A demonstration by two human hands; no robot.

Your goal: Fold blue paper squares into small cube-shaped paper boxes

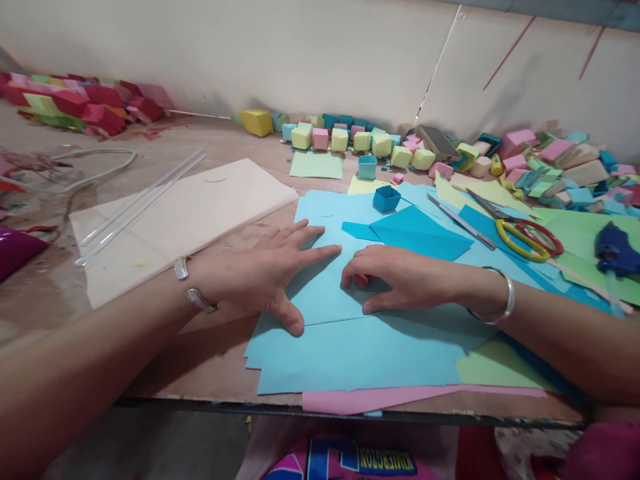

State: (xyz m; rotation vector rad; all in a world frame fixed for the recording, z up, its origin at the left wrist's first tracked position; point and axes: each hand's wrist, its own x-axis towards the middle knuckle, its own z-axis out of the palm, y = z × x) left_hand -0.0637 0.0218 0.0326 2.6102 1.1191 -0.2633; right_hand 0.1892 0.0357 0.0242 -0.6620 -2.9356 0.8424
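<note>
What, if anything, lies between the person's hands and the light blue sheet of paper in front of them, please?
Nothing visible does: the left hand lies flat on the light blue sheet, and the right hand presses on it with curled fingertips.

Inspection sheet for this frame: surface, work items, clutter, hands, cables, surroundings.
Surface: worn wooden table, stained.
Work items: light blue paper sheet pressed flat on a stack of blue, green and pink sheets.
Clutter: scissors, blue glue gun, small blue paper box, row of paper cubes, clear sticks on a cream sheet.
Hands: left hand flat on the paper; right hand with fingers curled on it.
Cables: pale cord at left.
Surroundings: white wall.
</note>
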